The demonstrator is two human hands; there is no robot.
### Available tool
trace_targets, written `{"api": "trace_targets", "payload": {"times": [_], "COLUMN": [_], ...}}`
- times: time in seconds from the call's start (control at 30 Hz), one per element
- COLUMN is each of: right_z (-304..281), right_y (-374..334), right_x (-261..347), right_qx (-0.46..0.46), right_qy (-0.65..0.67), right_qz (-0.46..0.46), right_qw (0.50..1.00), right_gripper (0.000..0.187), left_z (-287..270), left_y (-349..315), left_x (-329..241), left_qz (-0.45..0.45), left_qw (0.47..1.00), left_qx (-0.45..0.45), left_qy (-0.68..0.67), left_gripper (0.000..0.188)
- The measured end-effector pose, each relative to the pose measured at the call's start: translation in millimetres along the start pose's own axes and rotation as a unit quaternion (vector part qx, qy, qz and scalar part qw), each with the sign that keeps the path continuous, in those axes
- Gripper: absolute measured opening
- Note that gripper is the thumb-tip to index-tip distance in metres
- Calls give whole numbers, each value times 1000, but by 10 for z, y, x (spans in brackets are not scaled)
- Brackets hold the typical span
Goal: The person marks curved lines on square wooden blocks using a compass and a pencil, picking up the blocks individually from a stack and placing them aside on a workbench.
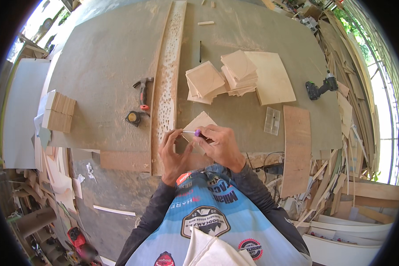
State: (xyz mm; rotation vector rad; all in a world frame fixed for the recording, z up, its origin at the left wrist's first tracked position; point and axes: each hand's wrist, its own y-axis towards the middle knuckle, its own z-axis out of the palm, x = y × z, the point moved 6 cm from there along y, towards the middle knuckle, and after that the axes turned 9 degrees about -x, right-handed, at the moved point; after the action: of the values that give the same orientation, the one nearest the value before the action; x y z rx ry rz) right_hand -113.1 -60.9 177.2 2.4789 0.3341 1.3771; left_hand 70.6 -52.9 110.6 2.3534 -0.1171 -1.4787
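My right hand (pixel 217 142) is closed round the purple handle of a small screwdriver (pixel 189 131), its thin metal shaft pointing left. At the tip of that shaft are the fingertips of my left hand (pixel 173 155). The left fingers are curved, with the thumb apart from the index finger; I cannot make out anything between them. Just beyond both hands lies a thin square wood piece (pixel 202 119), partly covered by them. Beside my left hand runs a long, narrow board (pixel 167 80) with a pitted, pale surface.
Stacked wood squares (pixel 205 80) and a larger plywood panel (pixel 270 77) lie ahead. A clear plastic case (pixel 272 121) and a cordless drill (pixel 321 86) are right. Leftward are a hammer (pixel 143 93), a tape measure (pixel 133 118) and a wood block stack (pixel 60 111).
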Motion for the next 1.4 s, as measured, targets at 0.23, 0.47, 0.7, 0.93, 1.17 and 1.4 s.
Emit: {"api": "trace_targets", "payload": {"times": [0.23, 0.47, 0.7, 0.93, 1.17, 1.4], "right_z": [33, 73, 32, 57, 60, 44], "right_y": [-63, -145, -121, -182, -187, -175], "right_x": [-25, -54, -27, -49, -43, -12], "right_qx": [-16, -32, -35, -51, -57, -59], "right_qy": [50, 57, 57, 28, 37, 20], "right_qz": [71, 83, 78, 56, 68, 65], "right_qw": [996, 994, 995, 997, 995, 996], "right_gripper": [24, 24, 25, 24, 24, 23], "left_z": [13, 14, 46, 51, 47, 47], "left_y": [-63, -101, -147, -148, -139, -128], "left_x": [22, 26, 64, 75, 83, 63], "left_qz": [24, 22, 7, 8, -3, -8], "left_qw": [999, 999, 999, 998, 998, 999], "left_qx": [-23, -29, -52, -54, -53, -41], "left_qy": [14, 17, -12, -18, -23, -24], "left_gripper": [55, 58, 60, 60, 60, 58]}}
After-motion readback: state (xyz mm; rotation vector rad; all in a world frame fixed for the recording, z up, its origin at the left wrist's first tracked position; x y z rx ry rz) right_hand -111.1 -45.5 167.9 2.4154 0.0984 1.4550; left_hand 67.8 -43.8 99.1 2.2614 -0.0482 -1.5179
